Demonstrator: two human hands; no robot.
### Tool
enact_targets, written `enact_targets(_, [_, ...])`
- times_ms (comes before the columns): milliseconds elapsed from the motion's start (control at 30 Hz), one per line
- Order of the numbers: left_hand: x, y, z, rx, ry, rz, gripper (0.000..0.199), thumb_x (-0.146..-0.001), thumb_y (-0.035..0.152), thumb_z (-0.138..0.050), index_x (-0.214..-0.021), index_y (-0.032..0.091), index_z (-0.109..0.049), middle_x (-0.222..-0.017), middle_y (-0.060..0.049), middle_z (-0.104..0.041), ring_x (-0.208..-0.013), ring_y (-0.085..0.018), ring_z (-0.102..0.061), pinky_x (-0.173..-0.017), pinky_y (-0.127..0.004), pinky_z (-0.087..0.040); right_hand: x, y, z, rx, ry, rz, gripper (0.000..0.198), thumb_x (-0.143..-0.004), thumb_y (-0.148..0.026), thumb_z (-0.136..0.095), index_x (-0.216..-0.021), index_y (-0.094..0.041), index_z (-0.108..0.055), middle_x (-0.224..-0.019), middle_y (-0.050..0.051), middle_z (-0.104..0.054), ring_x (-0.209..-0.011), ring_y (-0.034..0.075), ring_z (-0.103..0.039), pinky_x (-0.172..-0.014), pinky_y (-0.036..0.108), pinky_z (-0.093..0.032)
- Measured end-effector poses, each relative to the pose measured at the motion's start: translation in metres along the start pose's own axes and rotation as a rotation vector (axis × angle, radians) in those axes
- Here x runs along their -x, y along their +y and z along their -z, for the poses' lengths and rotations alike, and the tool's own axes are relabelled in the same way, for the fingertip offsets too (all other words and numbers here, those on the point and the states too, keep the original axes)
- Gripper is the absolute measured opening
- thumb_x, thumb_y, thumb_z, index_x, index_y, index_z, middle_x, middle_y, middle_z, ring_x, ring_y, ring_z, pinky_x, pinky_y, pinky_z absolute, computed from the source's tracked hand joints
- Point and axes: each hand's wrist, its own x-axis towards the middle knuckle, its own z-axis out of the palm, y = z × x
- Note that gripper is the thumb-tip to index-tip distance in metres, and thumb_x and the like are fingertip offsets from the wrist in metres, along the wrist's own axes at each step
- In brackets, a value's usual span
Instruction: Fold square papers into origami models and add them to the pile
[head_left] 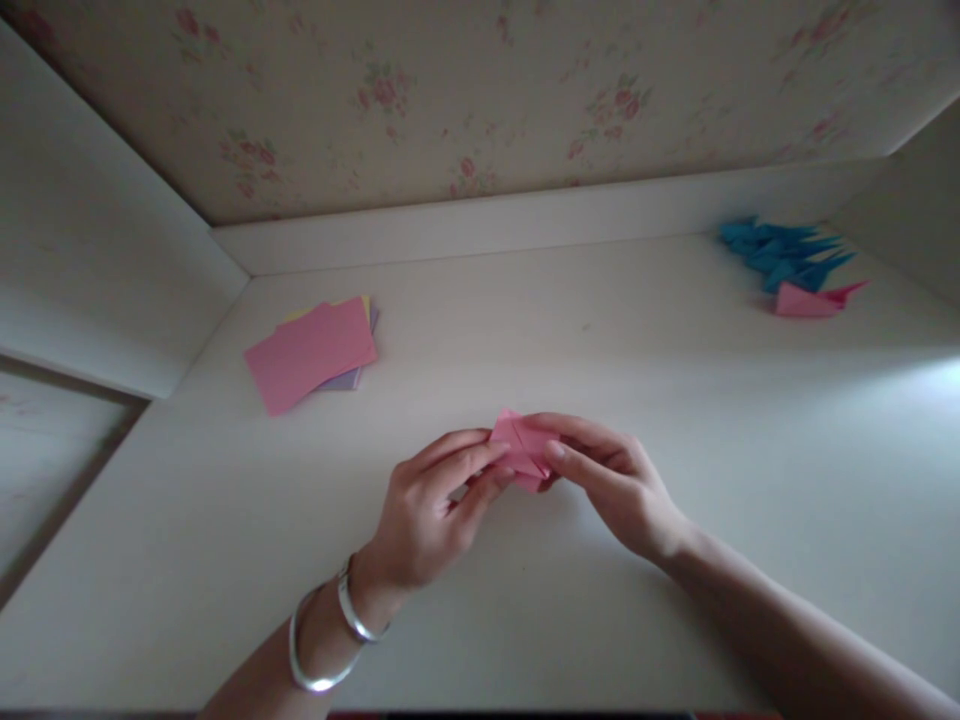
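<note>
A small folded piece of pink paper [523, 447] is held between both hands, just above or on the white table. My left hand [442, 500] pinches its left side, with fingertips on its face and the thumb at the lower edge. On the right side, my right hand [611, 480] grips it, the thumb lying on the front and the index finger along the top edge. Crease lines run diagonally across the paper's face. The fingers behind it are partly hidden.
A stack of pink, yellow and purple paper sheets [311, 352] lies at the table's left. Folded blue paper pieces [784, 252] and a folded pink paper piece [806, 300] sit at the back right. A flower-patterned wall [450, 110] rises behind the white table [480, 340].
</note>
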Motion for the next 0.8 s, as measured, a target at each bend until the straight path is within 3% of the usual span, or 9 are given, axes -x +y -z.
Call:
enact_targets(233, [-0.003, 0.004, 0.005, 0.114, 0.011, 0.173, 0.015, -0.092, 0.016, -0.062, -0.097, 0.02, -0.076, -0.096, -0.005, -0.078, -0.091, -0.018, -0.073, -0.083, -0.029, -0.059, 0.002, -0.009, -0.005, 0.08, -0.104, 0.066, 0.018, -0.089, -0.034, -0.069, -0.102, -0.024, -0.075, -0.093, 0.006, -0.074, -0.078, 0.017, -0.068, -0.069, 0.029, -0.056])
enact_targets(433, [-0.002, 0.005, 0.003, 0.198, -0.043, 0.261, 0.02, -0.094, 0.018, -0.062, -0.105, 0.026, -0.076, -0.104, -0.003, -0.078, -0.086, -0.015, -0.072, -0.079, -0.026, -0.059, -0.003, -0.008, -0.009, 0.302, 0.023, 0.22, 0.014, -0.089, -0.033, -0.069, -0.084, -0.022, -0.077, -0.096, 0.008, -0.075, -0.084, 0.02, -0.068, -0.073, 0.032, -0.057])
enact_targets(633, [-0.001, 0.007, 0.002, 0.203, -0.024, 0.294, 0.02, -0.092, 0.019, -0.065, -0.107, 0.026, -0.076, -0.103, -0.002, -0.079, -0.089, -0.014, -0.073, -0.082, -0.024, -0.058, 0.001, -0.002, -0.01, 0.345, 0.137, 0.179, 0.018, -0.088, -0.036, -0.069, -0.095, -0.021, -0.076, -0.086, 0.006, -0.076, -0.075, 0.018, -0.07, -0.067, 0.029, -0.057])
enact_targets(800, [0.001, 0.006, 0.001, 0.199, -0.018, 0.322, 0.018, -0.092, 0.019, -0.066, -0.104, 0.025, -0.076, -0.097, -0.001, -0.079, -0.081, -0.011, -0.073, -0.075, -0.019, -0.057, 0.001, 0.0, -0.011, 0.475, 0.207, 0.233, 0.016, -0.088, -0.036, -0.07, -0.089, -0.022, -0.077, -0.077, 0.004, -0.075, -0.068, 0.016, -0.069, -0.06, 0.027, -0.053])
